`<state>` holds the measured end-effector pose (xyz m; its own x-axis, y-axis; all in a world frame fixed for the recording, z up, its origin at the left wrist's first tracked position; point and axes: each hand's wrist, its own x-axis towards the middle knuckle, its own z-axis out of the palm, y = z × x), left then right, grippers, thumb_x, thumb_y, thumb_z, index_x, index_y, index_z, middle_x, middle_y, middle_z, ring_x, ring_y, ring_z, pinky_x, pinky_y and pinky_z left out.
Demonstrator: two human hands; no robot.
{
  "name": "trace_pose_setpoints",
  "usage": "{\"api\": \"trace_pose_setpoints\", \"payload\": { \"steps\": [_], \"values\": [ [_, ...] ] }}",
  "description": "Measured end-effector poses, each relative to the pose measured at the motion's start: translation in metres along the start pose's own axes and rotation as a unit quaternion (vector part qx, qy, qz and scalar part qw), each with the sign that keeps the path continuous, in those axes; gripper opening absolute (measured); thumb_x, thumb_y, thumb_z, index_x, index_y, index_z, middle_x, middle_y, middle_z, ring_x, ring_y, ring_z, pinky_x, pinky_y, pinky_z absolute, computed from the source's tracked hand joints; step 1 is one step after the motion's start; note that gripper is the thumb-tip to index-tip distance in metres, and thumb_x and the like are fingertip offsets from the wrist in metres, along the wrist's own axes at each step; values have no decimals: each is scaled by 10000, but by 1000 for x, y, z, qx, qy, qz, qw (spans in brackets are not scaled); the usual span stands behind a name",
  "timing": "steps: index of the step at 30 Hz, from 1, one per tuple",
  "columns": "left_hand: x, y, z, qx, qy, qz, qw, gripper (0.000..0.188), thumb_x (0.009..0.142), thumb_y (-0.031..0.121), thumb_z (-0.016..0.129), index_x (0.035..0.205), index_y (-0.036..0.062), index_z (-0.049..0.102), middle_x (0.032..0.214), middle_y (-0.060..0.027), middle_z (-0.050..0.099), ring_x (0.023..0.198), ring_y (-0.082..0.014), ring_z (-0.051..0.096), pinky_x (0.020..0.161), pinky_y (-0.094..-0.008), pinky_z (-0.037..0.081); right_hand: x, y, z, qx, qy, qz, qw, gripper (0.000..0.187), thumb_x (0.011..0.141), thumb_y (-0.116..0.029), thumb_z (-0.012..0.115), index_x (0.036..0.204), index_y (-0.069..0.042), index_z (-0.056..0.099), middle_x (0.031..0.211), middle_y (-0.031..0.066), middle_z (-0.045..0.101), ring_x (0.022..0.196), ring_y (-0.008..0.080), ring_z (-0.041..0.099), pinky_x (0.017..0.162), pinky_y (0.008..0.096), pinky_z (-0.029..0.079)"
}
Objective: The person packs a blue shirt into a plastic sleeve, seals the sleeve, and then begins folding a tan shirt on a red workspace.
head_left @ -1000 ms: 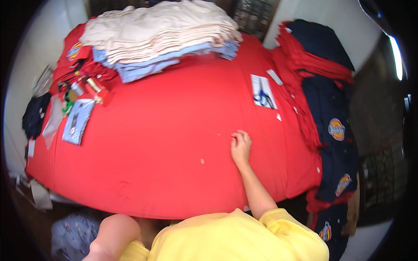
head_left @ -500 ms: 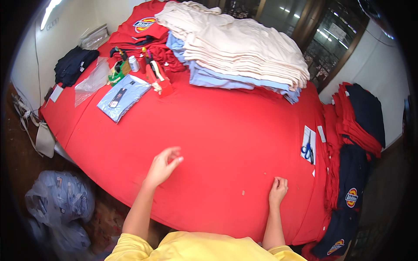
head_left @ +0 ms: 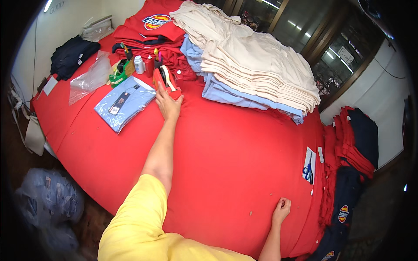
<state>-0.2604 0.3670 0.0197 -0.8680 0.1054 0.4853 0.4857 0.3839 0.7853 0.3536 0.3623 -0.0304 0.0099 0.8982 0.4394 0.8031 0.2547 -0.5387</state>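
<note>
Item: my left hand (head_left: pixel 168 105), moved from the surface's (head_left: pixel 217 161) near side to the red tape dispenser (head_left: pixel 169 81) toward its far left corner, now touching, grip unclear; right hand (head_left: pixel 282 210) curled closed, near right corner.

A logo patch (head_left: pixel 157 21), white letters on blue, stands on a red garment (head_left: pixel 135 22); a similar patch (head_left: pixel 343 213) marks a navy garment (head_left: pixel 347 191). Dark capitals (head_left: pixel 56 6) show on the wall (head_left: pixel 61 35). A white sign (head_left: pixel 346 54) at the glass door (head_left: pixel 333 73) bears dark letters.
</note>
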Motion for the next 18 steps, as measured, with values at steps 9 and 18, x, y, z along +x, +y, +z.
{"api": "trace_pose_setpoints", "payload": {
  "steps": [9, 18],
  "values": [
    [25, -33, -44, -218, -148, 19, 964, 1131, 692, 71, 849, 1543, 105, 104, 1306, -221, 472, 1055, -280, 624, 856, -355, 545, -6, -8, -3, -4, 3, 16, 1000, 95, 915, -67, 565, 892, 20, 595, 857, 78, 548, 715, 200, 526, 658, 334, 452],
    [14, -22, -54, 125, 43, 252, 959, 827, 760, 53, 706, 1483, 98, 308, 1331, -189, 484, 1239, -368, 463, 1032, -494, 370, -5, -7, -3, -18, 10, 10, 1000, 66, 908, -41, 556, 882, 15, 582, 838, 76, 539, 693, 183, 496, 649, 325, 437]
  ]
}}
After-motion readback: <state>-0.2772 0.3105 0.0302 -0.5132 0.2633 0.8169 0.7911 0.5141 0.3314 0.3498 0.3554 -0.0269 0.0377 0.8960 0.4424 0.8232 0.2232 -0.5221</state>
